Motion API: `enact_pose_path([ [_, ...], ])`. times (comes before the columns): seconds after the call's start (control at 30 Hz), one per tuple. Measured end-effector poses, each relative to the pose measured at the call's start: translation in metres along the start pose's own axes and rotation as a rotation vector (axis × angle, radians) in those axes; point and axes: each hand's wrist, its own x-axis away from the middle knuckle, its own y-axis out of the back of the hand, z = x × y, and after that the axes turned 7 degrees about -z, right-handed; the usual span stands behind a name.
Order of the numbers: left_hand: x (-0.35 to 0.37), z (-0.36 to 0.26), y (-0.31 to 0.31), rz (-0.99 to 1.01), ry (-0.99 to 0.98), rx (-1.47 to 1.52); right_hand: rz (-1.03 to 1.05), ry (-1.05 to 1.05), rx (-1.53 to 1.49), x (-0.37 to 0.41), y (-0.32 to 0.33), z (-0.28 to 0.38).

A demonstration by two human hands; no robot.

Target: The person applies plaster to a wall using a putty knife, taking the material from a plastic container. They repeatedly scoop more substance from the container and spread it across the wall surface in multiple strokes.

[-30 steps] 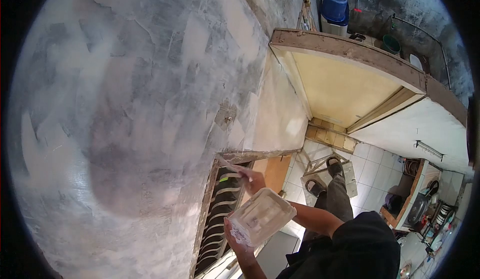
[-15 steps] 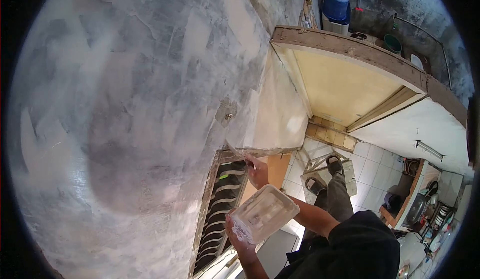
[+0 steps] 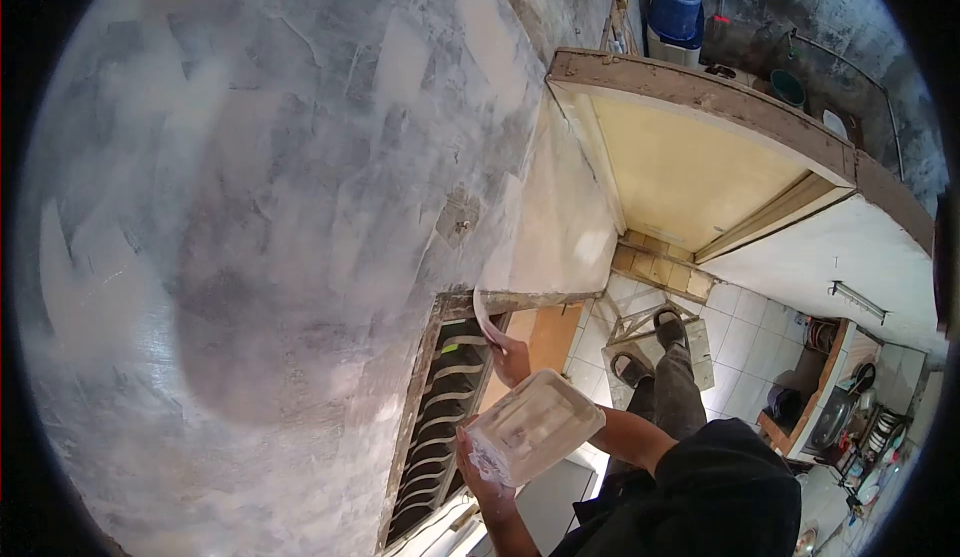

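My left hand grips one end of a clear plastic container, smeared whitish inside; white paste coats this end and my fingers. Beyond it, my right hand is closed round a putty knife, whose pale, thin blade points up at the wall. The blade overlaps the top corner of the window frame in this view. Patchy grey and white filler covers the wall, with a small rough patch above the knife. My right forearm passes partly behind the container.
My feet in dark sandals stand on a wooden stool over the white tiled floor. Wavy metal bars fill the window below my hands. A brown ledge carries a blue bucket. Kitchenware sits at the lower right.
My right hand has shifted slightly downward and turned the putty knife, so more of its blade face shows. The container has moved slightly right in my left hand.
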Motion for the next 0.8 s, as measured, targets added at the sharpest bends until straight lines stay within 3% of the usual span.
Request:
enact_pose_path([
  [0.03,-0.001,0.001,0.001,0.002,-0.003,0.001,-0.003,0.001,0.002,0.004,0.007,-0.016],
  [0.1,-0.002,0.001,-0.001,-0.006,0.017,0.017,-0.093,-0.060,-0.268,-0.002,0.016,-0.080],
  [0.17,0.000,0.001,0.003,-0.025,0.036,0.029,-0.432,0.124,-0.164,-0.035,0.022,-0.121],
  [0.23,0.003,0.002,0.007,-0.005,0.007,-0.010,-0.574,-0.059,0.042,-0.057,0.042,-0.004],
  [0.33,0.006,0.004,0.014,0.026,0.024,0.030,-0.449,-0.077,0.155,-0.085,0.027,-0.036],
  [0.5,0.011,0.001,0.014,-0.055,-0.029,0.023,-0.384,-0.060,0.075,-0.038,0.002,0.030],
  [0.57,0.012,0.001,0.011,-0.027,0.013,0.077,-0.307,-0.084,-0.186,-0.021,0.003,0.034],
  [0.63,0.014,-0.002,0.008,-0.020,0.026,0.089,-0.221,-0.109,-0.201,-0.021,0.007,0.030],
  [0.7,0.013,0.002,0.014,-0.028,0.005,0.097,-0.283,-0.315,-0.746,-0.024,0.004,0.029],
  [0.73,0.014,0.005,0.017,-0.033,-0.011,0.107,-0.278,-0.319,-0.744,-0.028,0.001,0.028],
  [0.8,0.017,0.006,0.019,-0.056,0.000,0.112,-0.278,0.099,-0.229,-0.037,-0.009,0.031],
])
